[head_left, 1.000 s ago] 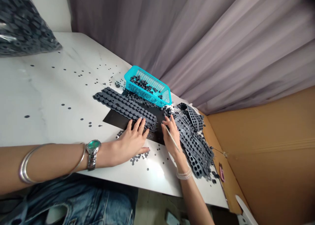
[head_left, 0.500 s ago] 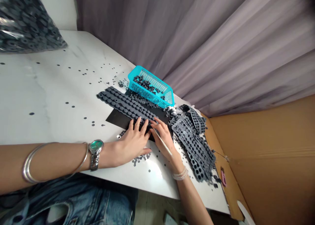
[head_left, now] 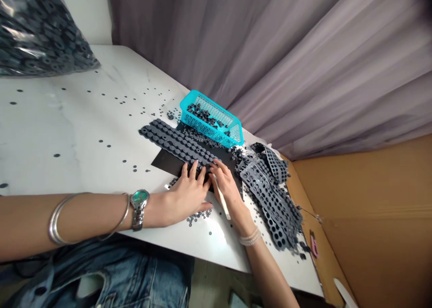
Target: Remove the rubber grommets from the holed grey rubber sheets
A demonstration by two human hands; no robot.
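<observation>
My left hand point(head_left: 186, 193) lies flat with its fingers apart, the fingertips resting on the near edge of a dark grey moulded rubber strip point(head_left: 177, 141) covered in rows of round studs. The strip sits on a black flat sheet point(head_left: 165, 162). My right hand point(head_left: 227, 186) holds a thin pale stick point(head_left: 221, 195) and is close to my left fingertips, at the strip's end. To its right lies a pile of perforated grey rubber sheets point(head_left: 270, 200). Small black rubber rings point(head_left: 197, 216) lie scattered just below my left hand.
A turquoise mesh plastic basket point(head_left: 211, 119) holding black rubber rings stands behind the strip. A plastic bag of rubber parts point(head_left: 37, 33) sits at the far corner of the white marble table point(head_left: 67, 132). Cardboard point(head_left: 354, 222) and a grey curtain point(head_left: 270, 60) border the table.
My right hand has moved left toward my left hand, and the stick now points more steeply down. The whole scene has drifted slightly right in view.
</observation>
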